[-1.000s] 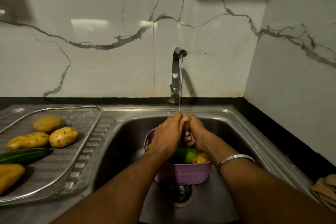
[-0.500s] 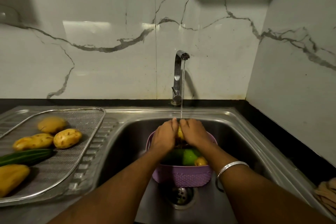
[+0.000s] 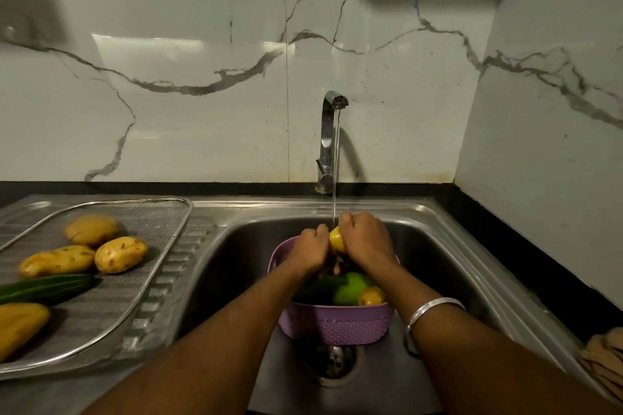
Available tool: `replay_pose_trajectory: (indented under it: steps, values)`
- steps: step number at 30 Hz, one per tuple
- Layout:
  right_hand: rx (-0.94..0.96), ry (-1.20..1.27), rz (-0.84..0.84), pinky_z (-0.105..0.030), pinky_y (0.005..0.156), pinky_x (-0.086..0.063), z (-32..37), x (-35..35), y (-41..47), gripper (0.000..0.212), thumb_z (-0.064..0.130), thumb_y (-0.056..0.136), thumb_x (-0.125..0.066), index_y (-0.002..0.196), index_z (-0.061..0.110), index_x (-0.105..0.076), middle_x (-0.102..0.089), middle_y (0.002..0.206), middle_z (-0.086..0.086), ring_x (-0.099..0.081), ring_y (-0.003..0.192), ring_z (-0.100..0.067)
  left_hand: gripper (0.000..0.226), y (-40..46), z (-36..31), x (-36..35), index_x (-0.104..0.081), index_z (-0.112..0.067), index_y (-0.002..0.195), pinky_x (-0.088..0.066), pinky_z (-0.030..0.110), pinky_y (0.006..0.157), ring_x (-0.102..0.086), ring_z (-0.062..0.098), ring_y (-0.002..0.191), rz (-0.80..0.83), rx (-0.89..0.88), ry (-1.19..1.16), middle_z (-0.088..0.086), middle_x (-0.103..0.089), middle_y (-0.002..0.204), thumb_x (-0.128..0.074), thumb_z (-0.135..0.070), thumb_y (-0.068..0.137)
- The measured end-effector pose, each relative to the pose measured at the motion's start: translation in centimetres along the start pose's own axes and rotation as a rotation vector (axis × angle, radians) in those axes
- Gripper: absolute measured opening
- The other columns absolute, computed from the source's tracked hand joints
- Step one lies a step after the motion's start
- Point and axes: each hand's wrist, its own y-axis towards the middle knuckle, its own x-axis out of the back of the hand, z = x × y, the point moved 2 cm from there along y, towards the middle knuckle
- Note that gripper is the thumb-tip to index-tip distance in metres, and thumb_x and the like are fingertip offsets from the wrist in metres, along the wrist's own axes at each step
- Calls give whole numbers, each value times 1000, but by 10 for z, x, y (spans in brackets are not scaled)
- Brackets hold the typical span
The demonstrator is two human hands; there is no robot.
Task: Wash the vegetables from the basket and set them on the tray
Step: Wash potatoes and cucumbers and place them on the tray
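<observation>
Both hands (image 3: 340, 244) grip a yellow vegetable (image 3: 337, 239) under running tap (image 3: 328, 141) water.

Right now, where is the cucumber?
In the head view the cucumber lies at the left on the mesh tray, just in front of two potatoes.

Purple woven-pattern basket (image 3: 350, 325), yellow vegetable (image 3: 337, 239), grey-veined white marble wall (image 3: 202, 111), silver-grey mesh tray (image 3: 161, 212).
</observation>
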Motion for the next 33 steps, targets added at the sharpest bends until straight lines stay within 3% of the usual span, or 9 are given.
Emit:
replay_pose_trajectory:
  steps: [2, 5, 9, 16, 19, 22, 27, 30, 33]
  values:
    - [237, -111, -64, -32, 64, -42, 4, 1, -9, 47, 40, 106, -35, 78, 16, -63, -60, 73, -3, -55, 66, -16, 62, -4, 5, -4, -57, 4, 105, -37, 25, 40, -44, 16, 40, 202, 222, -310, 18, -65, 70, -15, -42, 110]
    - [357, -78, -108, -34, 69, -48, 10, 1, -11, 41, 40, 109, -32, 88, 20, -62, -60, 78, 1, -57, 73, -13, 70, 1, 5, -4, -62, -3, 95, -39, 26, 45, -47, 14, 46, 192, 279, -575, 11, -62, 70, -20, -58, 106]
    - [220, -54, -47, -35, 76, -49, 7, 1, -8, 45, 40, 107, -35, 93, 14, -69, -69, 92, -10, -64, 84, -28, 49, 8, 2, 1, -66, -14, 108, -54, 42, 91, -67, 19, 94, -155, -186, -121, 6, -71, 101, -29, -47, 108]
    - [-522, 645, 471, -16, 36, -27, -5, -4, -12, 57, 51, 104, -32, 82, 9, -64, -59, 58, -9, -39, 36, -11, 30, -6, -9, 7, -51, -27, 109, -49, 34, 79, -58, 11, 88, -207, -550, 427, -6, -60, 100, -29, -47, 107]
    - [-353, 438, 328, -18, 41, -36, -4, -7, -10, 55, 49, 104, -36, 93, 7, -69, -65, 71, -9, -52, 46, -13, 31, -3, -6, 8, -56, -25, 107, -50, 34, 80, -60, 11, 85, -210, -474, 353, -4, -65, 95, -29, -40, 109]
    - [112, 27, 71, -33, 68, -53, 2, -8, -9, 46, 44, 103, -39, 87, 14, -71, -69, 83, -5, -63, 72, -19, 31, 3, -1, 10, -61, -14, 96, -53, 39, 83, -62, 22, 87, -105, -187, 173, 9, -67, 97, -34, -25, 109]
    - [382, -111, -108, -32, 70, -43, 10, -9, -13, 35, 41, 106, -37, 95, 20, -62, -59, 84, 5, -56, 77, -13, 56, -7, -5, 8, -62, -10, 85, -40, 17, 38, -52, 10, 41, 17, 281, -364, 4, -57, 58, -27, -47, 108]
    - [352, 52, -98, -31, 72, -46, 12, -12, -9, 25, 37, 106, -40, 95, 23, -58, -59, 88, 5, -56, 81, -12, 49, 2, -7, 8, -65, -10, 92, -54, 29, 59, -64, 18, 67, -119, 119, -369, 8, -66, 76, -32, -41, 108]
    - [227, 247, -64, -33, 70, -50, 14, -10, -8, 30, 31, 106, -41, 85, 22, -60, -63, 84, 0, -61, 79, -15, 36, -3, -10, 9, -62, -13, 91, -44, 18, 65, -61, 14, 78, -287, -239, -49, 1, -64, 84, -35, -29, 109]
